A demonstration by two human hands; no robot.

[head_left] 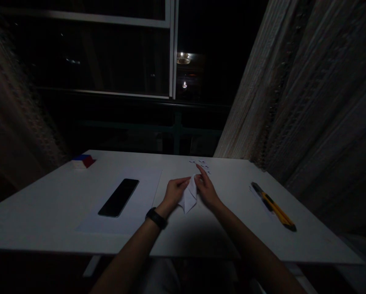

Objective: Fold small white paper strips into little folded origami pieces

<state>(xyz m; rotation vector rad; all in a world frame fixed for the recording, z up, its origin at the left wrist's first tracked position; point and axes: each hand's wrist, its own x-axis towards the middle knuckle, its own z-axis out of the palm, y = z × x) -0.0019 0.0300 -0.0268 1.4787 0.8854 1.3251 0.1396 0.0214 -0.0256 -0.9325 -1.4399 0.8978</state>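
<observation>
Between my hands, above the middle of the white table, is a folded piece of white paper [189,197] with creases and a pointed lower end. My left hand [174,191], with a black band on its wrist, pinches the paper's left side near the top. My right hand [206,190] grips its upper right edge with thumb and fingers, the index finger stretched away from me. Just beyond my fingers lies white paper with dark marks [202,162], partly hidden by my right hand.
A black smartphone [119,197] rests on a white sheet [149,200] at the left. A rectangular-faced colored block [83,161] stands at the far left of the table [231,237]. A yellow utility knife [276,208] lies at the right. Curtains [250,90] and a dark window are behind.
</observation>
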